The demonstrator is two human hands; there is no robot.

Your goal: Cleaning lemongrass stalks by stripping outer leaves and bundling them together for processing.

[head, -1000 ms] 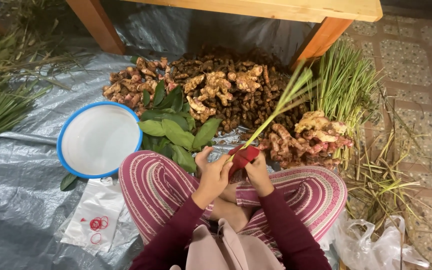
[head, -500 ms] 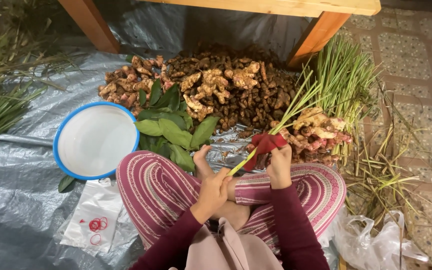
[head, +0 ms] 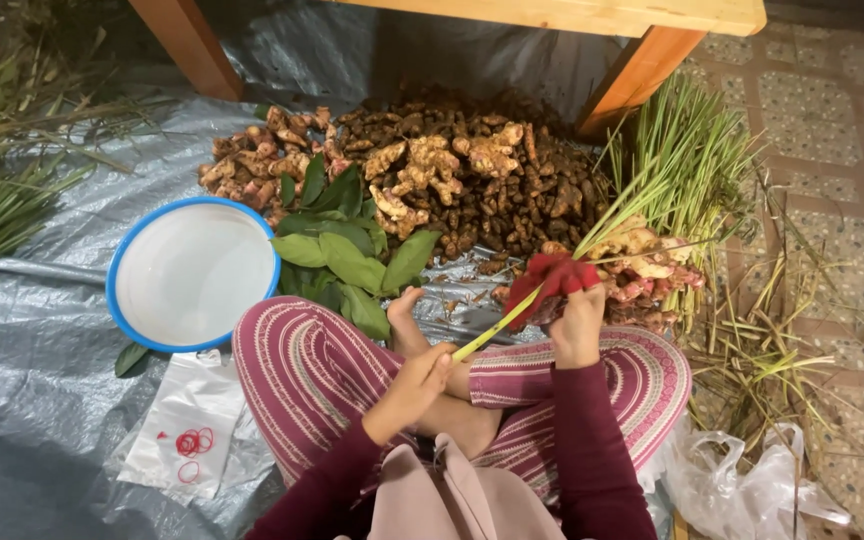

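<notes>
Right hand (head: 577,320) grips red chilies (head: 550,278) and lemongrass (head: 592,235) (left hand (head: 414,385) loosely curled); basin (head: 122,270) empty.

Person seated cross-legged on a grey plastic sheet (head: 42,330), striped trousers, maroon sleeves. Right hand (head: 577,325) grips a bundle of red chillies (head: 552,278) together with a lemongrass stalk (head: 592,235) — the stalk's pale butt end slants down to the left hand (head: 414,385), which touches it near the tip. Far centre: a heap of ginger-like roots (head: 452,175) under a wooden table (head: 592,15). Green leaves (head: 347,255) lie just near of the heap. Left — a white basin with blue rim (head: 192,272); nearer, a clear bag with red rubber bands (head: 192,440). Right: lemongrass pile (head: 687,165), tiled floor beyond.
</notes>
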